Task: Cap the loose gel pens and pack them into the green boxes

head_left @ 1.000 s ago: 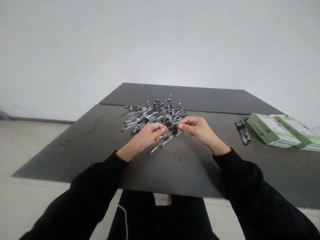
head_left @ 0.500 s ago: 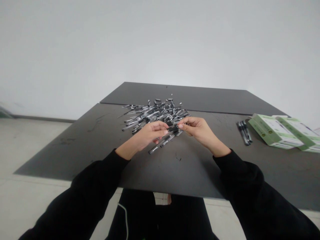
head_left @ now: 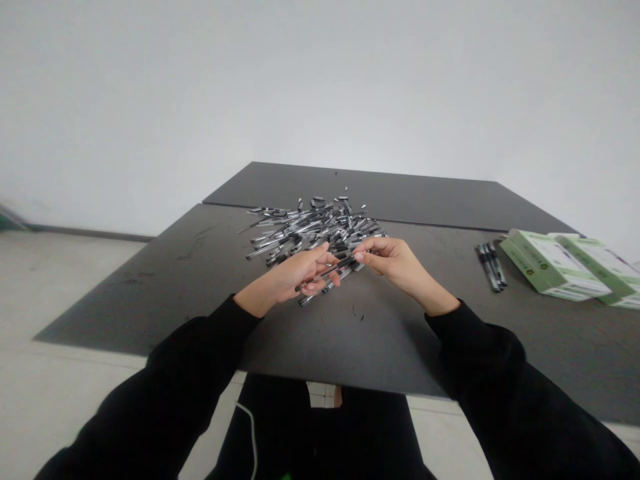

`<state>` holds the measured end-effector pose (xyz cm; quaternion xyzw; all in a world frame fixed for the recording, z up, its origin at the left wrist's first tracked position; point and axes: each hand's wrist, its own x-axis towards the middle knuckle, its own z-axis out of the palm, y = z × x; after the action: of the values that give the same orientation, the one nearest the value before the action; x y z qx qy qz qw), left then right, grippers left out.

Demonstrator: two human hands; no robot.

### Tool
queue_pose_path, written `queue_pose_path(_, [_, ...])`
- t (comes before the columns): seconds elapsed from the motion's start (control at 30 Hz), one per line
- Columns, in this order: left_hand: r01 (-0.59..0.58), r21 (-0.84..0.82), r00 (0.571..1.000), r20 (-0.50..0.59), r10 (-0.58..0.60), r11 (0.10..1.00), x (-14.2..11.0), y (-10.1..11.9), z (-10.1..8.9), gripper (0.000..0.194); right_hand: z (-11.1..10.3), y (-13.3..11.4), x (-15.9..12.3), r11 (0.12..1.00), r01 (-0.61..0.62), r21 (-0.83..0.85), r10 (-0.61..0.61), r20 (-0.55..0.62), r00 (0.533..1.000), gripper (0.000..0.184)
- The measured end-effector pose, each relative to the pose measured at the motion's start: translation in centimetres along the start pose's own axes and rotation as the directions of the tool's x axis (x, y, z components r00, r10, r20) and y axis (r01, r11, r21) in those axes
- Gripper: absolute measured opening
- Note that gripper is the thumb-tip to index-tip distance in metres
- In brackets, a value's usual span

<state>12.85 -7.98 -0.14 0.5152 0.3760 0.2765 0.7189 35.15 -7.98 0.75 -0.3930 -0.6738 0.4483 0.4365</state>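
Left hand [head_left: 300,275] has opened wider since the earlier frame. Dark tabletop [head_left: 175,293] carries green-white boxes [head_left: 555,267] at right of the frame and a pen pile [head_left: 310,230] at centre. Right hand [head_left: 395,265] pinches one slim pen [head_left: 327,271] narrowly, near the pile; it crosses the loose left fingers.

Left hand [head_left: 300,273] loosely open, thumb raised; right hand [head_left: 393,262] pinching.

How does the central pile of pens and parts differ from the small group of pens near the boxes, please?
The central pile is far larger; the small group has only a few pens. The pile points many ways, with short pieces scattered around it, while the group lies neatly side by side. Both rest on the dark table.
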Motion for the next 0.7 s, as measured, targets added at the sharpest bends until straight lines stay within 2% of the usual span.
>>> queue_pose_path(0.07, [-0.04, 0.057, 0.999, -0.002, 0.04, 0.998, 0.01, -0.08, 0.07, 0.03, 0.03, 0.02, -0.01, 1.0, -0.006, -0.002, 0.006, 0.005, 1.0, 0.036])
queue_pose_path(0.17, [-0.147, 0.181, 0.985, -0.06, 0.16, 0.972, 0.07, -0.22, 0.1, 0.018, -0.04, 0.12, 0.0, 1.0, -0.009, 0.0, 0.009, -0.002, 1.0, 0.035])
queue_pose_path(0.23, [-0.158, 0.192, 0.979, -0.098, 0.179, 0.969, 0.11, -0.18, 0.08, 0.014, -0.13, 0.2, 0.03, 1.0, -0.007, -0.001, 0.007, -0.014, 1.0, 0.034])
queue_pose_path(0.3, [-0.099, 0.12, 0.989, -0.099, 0.112, 0.988, 0.12, -0.02, 0.07, 0.019, -0.2, 0.23, 0.04, 1.0, -0.003, -0.005, 0.003, -0.018, 1.0, 0.033])
queue_pose_path(0.37, [0.006, 0.037, 0.999, -0.051, -0.004, 0.999, 0.09, 0.18, 0.11, 0.028, -0.22, 0.21, 0.04, 1.0, 0.0, -0.007, 0.0, -0.011, 1.0, 0.033])
queue_pose_path(0.43, [0.071, 0.046, 0.997, -0.004, -0.071, 0.996, 0.01, 0.33, 0.19, 0.031, -0.18, 0.16, 0.04, 1.0, 0.001, -0.011, -0.001, 0.001, 1.0, 0.033])
queue_pose_path(0.47, [0.065, 0.09, 0.998, 0.0, -0.065, 0.994, -0.05, 0.36, 0.24, 0.029, -0.16, 0.13, 0.03, 1.0, 0.0, -0.011, 0.0, 0.003, 1.0, 0.034])
queue_pose_path(0.57, [-0.067, 0.261, 0.996, -0.035, 0.078, 0.963, -0.22, 0.27, 0.28, 0.029, -0.09, 0.15, 0.02, 1.0, 0.005, -0.012, -0.005, -0.007, 1.0, 0.034])
queue_pose_path(0.63, [-0.151, 0.343, 0.981, -0.067, 0.184, 0.927, -0.25, 0.12, 0.2, 0.033, -0.02, 0.26, 0.01, 1.0, 0.012, -0.019, -0.013, -0.039, 0.999, 0.033])
queue_pose_path(0.7, [-0.187, 0.396, 0.963, -0.106, 0.247, 0.899, -0.18, -0.02, 0.09, 0.035, 0.09, 0.43, 0.03, 0.999, 0.015, -0.034, -0.018, -0.073, 0.997, 0.031])
